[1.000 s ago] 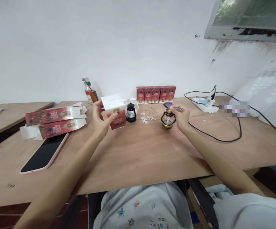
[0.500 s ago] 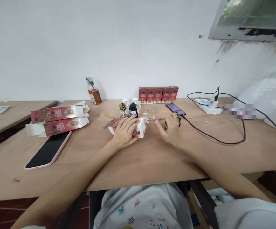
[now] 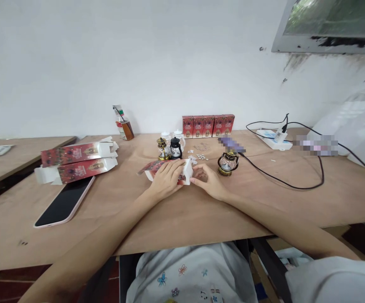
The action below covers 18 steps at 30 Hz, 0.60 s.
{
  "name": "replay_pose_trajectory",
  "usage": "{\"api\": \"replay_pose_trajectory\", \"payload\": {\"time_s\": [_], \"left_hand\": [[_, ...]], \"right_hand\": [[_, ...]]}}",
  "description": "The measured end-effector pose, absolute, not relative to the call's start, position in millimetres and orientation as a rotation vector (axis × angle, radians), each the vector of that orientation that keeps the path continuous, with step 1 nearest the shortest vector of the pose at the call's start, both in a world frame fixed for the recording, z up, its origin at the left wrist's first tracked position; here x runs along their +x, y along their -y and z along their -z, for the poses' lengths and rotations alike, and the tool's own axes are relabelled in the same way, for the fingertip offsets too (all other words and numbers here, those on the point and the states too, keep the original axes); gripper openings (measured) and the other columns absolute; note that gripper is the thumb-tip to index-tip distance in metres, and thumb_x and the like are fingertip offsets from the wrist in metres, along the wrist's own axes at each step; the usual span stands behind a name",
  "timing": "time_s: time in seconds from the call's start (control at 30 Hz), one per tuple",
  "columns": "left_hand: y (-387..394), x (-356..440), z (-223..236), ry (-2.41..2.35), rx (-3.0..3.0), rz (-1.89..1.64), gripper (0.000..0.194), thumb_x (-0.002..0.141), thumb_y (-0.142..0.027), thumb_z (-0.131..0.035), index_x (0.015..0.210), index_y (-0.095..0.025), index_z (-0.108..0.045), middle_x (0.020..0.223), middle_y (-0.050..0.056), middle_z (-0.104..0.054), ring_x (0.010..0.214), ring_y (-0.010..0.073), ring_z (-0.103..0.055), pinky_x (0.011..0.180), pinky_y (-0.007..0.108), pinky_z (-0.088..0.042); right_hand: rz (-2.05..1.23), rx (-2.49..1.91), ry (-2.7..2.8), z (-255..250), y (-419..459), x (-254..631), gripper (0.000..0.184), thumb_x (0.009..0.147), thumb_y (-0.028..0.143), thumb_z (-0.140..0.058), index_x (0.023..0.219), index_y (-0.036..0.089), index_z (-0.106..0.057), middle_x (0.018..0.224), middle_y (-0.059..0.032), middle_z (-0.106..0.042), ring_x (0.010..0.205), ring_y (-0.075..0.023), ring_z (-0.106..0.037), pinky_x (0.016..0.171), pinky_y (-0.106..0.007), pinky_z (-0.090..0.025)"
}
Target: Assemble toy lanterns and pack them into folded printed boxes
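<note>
A red printed cardboard box [image 3: 187, 172] lies on its side in front of me, its white end facing right. My left hand [image 3: 167, 176] is wrapped over the box from the left and presses it to the table. At the white end, the thumb and fingertips of my right hand [image 3: 209, 182] pinch at the edge. Just right of that hand a small bronze-coloured lantern [image 3: 228, 163] stands upright, apart from it. Behind the box are a gold lantern [image 3: 162, 149], a black lantern [image 3: 175, 148] and white-topped lanterns [image 3: 179, 136].
Small round pieces [image 3: 202, 156] lie behind my right hand. Several red boxes [image 3: 203, 126] stand along the wall. Flattened red cartons [image 3: 84, 168] overlap a phone [image 3: 64, 203] at left. A bottle [image 3: 125, 128] stands at the back; a black cable [image 3: 283, 184] loops at right.
My right hand has let go of the bronze-coloured lantern, leaving it standing on the table. It has moved left to the box's white end. My left hand stays on the box.
</note>
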<state>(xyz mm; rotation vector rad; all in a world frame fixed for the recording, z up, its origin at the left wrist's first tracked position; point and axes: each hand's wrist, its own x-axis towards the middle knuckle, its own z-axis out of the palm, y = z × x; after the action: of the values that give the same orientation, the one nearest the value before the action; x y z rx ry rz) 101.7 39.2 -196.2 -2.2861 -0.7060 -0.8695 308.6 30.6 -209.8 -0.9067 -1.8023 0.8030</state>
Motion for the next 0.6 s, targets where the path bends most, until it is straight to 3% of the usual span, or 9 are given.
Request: {"api": "replay_pose_trajectory", "payload": {"time_s": [0.17, 0.37, 0.6], "left_hand": [[-35, 106, 192, 0.801, -2.377, 0.586, 0.043, 0.083, -0.029, -0.055, 0.121, -0.011, -0.048, 0.122, 0.017, -0.06, 0.113, 0.029, -0.056, 0.094, 0.04, -0.042], [-33, 104, 187, 0.831, -2.388, 0.539, 0.047, 0.083, -0.031, -0.055, 0.124, -0.008, -0.048, 0.124, 0.017, -0.058, 0.115, 0.0285, -0.053, 0.096, 0.039, -0.04], [-33, 105, 189, 0.787, -2.372, 0.53, 0.044, 0.086, -0.034, -0.05, 0.123, -0.01, -0.05, 0.123, 0.016, -0.06, 0.113, 0.0284, -0.055, 0.093, 0.039, -0.04]], "right_hand": [[-0.815, -0.897, 1.836, 214, -32, 307, 0.016, 0.075, 0.031, -0.064, 0.084, 0.021, -0.054, 0.084, -0.0012, -0.06, 0.077, -0.0156, -0.059, 0.076, -0.035, -0.049], [-1.014, -0.902, 1.703, 222, -32, 305, 0.03, 0.075, 0.032, -0.065, 0.097, 0.023, -0.046, 0.099, -0.0021, -0.058, 0.079, -0.0138, -0.059, 0.075, -0.033, -0.049], [-1.05, -0.81, 1.674, 222, -33, 305, 0.038, 0.072, 0.03, -0.067, 0.1, 0.024, -0.043, 0.1, -0.0005, -0.054, 0.073, -0.011, -0.057, 0.071, -0.031, -0.047]]}}
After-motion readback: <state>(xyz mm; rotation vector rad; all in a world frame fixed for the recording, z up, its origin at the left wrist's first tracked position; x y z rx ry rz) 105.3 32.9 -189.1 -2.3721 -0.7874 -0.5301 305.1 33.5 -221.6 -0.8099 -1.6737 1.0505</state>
